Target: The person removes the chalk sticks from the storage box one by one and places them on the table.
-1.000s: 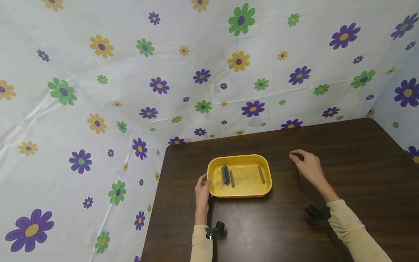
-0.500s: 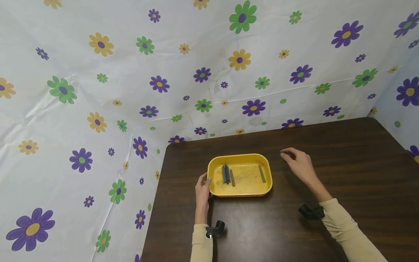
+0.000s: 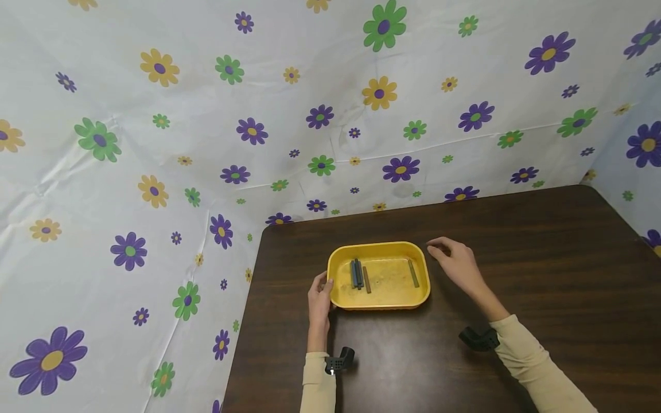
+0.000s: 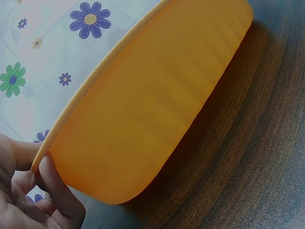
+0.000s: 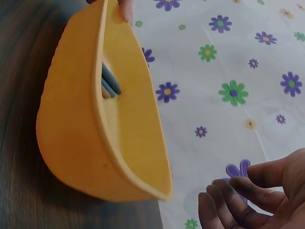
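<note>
A yellow plastic tub (image 3: 379, 304) stands on the table. My left hand (image 3: 319, 301) grips its left end, thumb inside and fingers outside the rim, as the left wrist view also shows around the tub's edge (image 4: 119, 109). Several dark blue-grey chalk-like sticks (image 3: 356, 274) lie side by side inside at the left, with a brown stick (image 3: 366, 279) beside them. A greenish-brown stick (image 3: 413, 273) lies alone near the right wall. My right hand (image 3: 457, 265) hovers just right of the tub, fingers loosely bent. In the right wrist view its fingertips (image 5: 228, 191) look dark-smudged and nothing shows between them.
The dark wood-grain table (image 3: 382, 367) runs to a flower-printed sheet (image 3: 289, 103) behind and at the left. Black wrist mounts (image 3: 341, 360) sit on both forearms, the right mount (image 3: 479, 338) close above the tabletop.
My right hand has moved left toward the tub's right rim. The brown stick seen under it one second ago is out of sight. My left hand and the tub have stayed put.
</note>
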The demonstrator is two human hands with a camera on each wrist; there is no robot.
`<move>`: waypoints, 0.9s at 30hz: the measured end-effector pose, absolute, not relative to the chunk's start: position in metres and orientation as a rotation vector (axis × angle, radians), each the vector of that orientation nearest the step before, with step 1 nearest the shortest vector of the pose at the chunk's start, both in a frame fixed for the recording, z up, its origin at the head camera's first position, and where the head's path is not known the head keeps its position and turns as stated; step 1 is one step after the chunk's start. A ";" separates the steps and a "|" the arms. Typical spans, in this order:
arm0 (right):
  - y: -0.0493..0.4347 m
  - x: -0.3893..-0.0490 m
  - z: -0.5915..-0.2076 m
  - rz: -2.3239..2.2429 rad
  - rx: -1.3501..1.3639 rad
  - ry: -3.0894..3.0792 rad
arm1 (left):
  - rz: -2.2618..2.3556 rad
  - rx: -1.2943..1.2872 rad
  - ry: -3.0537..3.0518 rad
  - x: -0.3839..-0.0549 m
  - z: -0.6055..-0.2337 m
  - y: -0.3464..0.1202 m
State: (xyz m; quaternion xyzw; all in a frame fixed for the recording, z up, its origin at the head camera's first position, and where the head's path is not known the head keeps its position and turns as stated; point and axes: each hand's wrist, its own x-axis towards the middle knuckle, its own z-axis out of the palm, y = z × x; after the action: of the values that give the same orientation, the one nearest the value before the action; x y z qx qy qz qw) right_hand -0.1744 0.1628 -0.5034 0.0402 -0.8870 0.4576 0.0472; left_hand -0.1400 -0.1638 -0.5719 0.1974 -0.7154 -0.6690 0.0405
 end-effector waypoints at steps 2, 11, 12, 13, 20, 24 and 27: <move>0.157 -0.175 -0.504 1.401 0.129 -2.716 | -2.049 0.603 -2.191 -0.140 -0.572 -0.165; 0.132 -0.175 -0.510 1.636 0.204 -2.679 | -2.101 0.601 -2.235 -0.143 -0.571 -0.172; 0.129 -0.175 -0.512 1.636 0.215 -2.682 | -2.114 0.602 -2.247 -0.143 -0.571 -0.173; 0.127 -0.175 -0.513 1.637 0.232 -2.682 | -2.126 0.601 -2.259 -0.144 -0.570 -0.175; 0.112 -0.177 -0.527 1.674 0.278 -2.702 | -2.165 0.609 -2.302 -0.144 -0.568 -0.180; 0.105 -0.177 -0.533 1.729 0.293 -2.699 | -2.195 0.611 -2.268 -0.144 -0.569 -0.181; 0.101 -0.177 -0.536 1.740 0.292 -2.705 | -2.238 0.604 -2.243 -0.145 -0.570 -0.180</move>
State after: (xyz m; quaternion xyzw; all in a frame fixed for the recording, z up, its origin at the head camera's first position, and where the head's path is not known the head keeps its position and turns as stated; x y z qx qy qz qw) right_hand -0.1772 0.1010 -0.5355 0.0904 -0.8367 0.5383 -0.0441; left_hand -0.1452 -0.1805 -0.5702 0.1870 -0.6949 -0.6931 -0.0420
